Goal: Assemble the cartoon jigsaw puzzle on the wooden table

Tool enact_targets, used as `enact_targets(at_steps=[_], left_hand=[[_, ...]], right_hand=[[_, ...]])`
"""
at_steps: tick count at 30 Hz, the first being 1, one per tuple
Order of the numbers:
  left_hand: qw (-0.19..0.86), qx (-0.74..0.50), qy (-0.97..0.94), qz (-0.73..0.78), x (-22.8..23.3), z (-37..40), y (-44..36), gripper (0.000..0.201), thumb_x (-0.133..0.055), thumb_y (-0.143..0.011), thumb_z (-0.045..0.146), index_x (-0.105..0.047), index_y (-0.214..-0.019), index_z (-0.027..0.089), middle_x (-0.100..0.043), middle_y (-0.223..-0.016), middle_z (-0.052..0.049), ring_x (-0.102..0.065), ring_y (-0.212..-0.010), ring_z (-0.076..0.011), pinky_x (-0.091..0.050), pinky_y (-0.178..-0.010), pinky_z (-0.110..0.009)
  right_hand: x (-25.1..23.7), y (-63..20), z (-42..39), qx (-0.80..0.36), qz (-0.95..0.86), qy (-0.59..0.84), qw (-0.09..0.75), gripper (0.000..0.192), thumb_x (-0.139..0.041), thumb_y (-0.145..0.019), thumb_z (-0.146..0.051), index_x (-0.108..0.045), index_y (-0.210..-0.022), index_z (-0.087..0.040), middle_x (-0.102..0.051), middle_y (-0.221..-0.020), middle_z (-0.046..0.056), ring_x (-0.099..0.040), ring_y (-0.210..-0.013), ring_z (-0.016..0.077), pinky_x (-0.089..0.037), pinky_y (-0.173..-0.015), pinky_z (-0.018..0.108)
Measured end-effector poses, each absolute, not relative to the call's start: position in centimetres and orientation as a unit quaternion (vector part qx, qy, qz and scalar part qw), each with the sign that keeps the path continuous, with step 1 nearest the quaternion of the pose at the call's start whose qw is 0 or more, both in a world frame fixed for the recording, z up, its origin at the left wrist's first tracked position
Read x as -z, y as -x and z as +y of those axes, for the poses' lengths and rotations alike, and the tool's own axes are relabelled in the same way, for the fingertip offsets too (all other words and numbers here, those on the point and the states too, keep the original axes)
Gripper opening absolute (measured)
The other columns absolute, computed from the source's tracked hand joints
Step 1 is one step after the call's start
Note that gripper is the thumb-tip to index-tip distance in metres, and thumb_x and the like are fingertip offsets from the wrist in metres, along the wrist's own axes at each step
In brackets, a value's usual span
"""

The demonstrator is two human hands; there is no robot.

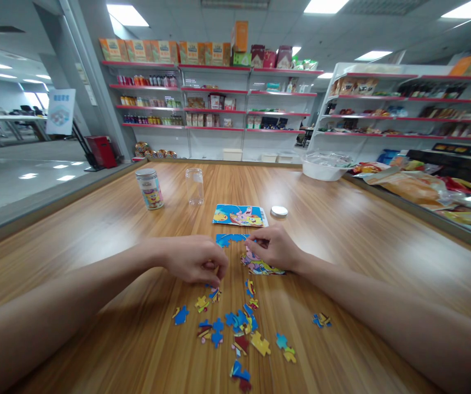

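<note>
Wooden tabletop (342,241): right hand (274,247) pinches the blue joined jigsaw strip (231,239), lying crosswise at twelve o'clock of the curled left hand (196,260), whose closed fingers hide any piece.

A joined blue puzzle strip (231,239) lies flat between both grips; a colourful assembled patch (262,266) sits under the right grip, loose pieces (239,323) scattered nearer.

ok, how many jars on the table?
2. A labelled jar with its lid on stands far left; an empty clear jar stands just right of it, lid off.
</note>
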State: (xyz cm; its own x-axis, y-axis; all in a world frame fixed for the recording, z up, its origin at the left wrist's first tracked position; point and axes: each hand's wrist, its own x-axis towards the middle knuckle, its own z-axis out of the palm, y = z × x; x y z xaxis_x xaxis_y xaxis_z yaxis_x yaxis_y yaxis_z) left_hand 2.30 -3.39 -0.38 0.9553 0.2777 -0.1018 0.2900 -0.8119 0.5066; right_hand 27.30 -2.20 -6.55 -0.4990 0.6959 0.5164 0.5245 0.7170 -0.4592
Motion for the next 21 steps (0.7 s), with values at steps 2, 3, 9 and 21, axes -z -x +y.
enact_targets(at_steps=[2,3,9,21], left_hand=[[0.252,0.022,-0.954,0.164,0.3,-3.5,-2.4,0.007,-0.076,-0.081,0.021,-0.071,-0.081,0.017,-0.062,-0.067,0.000,-0.054,-0.060,-0.0133,-0.038,-0.055,-0.023],[0.247,0.028,-0.954,0.166,0.4,-3.5,-2.4,0.008,-0.077,-0.080,0.021,-0.070,-0.080,0.017,-0.063,-0.067,0.000,-0.055,-0.060,-0.0133,-0.038,-0.055,-0.023],[0.210,-0.028,-0.965,0.157,1.1,-3.4,-2.9,0.007,-0.066,-0.087,0.012,-0.071,-0.087,0.018,-0.071,-0.083,-0.003,-0.064,-0.073,-0.0153,-0.044,-0.065,-0.024],[0.204,-0.011,-0.952,0.226,1.6,-3.3,-2.9,0.015,-0.080,-0.080,0.025,-0.069,-0.087,0.018,-0.067,-0.076,0.000,-0.060,-0.067,-0.0134,-0.039,-0.058,-0.021]], right_hand=[[6.5,-27.2,-2.2,-0.122,-0.857,0.356,0.353,0.030,-0.056,-0.087,-0.029,-0.065,-0.063,-0.014,-0.050,-0.051,-0.001,-0.039,-0.046,0.0093,-0.027,-0.047,0.025],[6.5,-27.2,-2.3,-0.121,-0.857,0.356,0.352,0.030,-0.056,-0.087,-0.029,-0.065,-0.063,-0.014,-0.050,-0.051,-0.001,-0.039,-0.046,0.0092,-0.027,-0.047,0.025],[6.5,-27.3,-2.3,-0.114,-0.860,0.357,0.347,0.030,-0.056,-0.087,-0.028,-0.065,-0.062,-0.014,-0.050,-0.051,-0.001,-0.039,-0.046,0.0094,-0.026,-0.046,0.025],[6.5,-27.4,-2.3,-0.120,-0.863,0.346,0.348,0.029,-0.056,-0.086,-0.027,-0.064,-0.061,-0.014,-0.049,-0.050,-0.001,-0.037,-0.046,0.0091,-0.025,-0.046,0.025]])
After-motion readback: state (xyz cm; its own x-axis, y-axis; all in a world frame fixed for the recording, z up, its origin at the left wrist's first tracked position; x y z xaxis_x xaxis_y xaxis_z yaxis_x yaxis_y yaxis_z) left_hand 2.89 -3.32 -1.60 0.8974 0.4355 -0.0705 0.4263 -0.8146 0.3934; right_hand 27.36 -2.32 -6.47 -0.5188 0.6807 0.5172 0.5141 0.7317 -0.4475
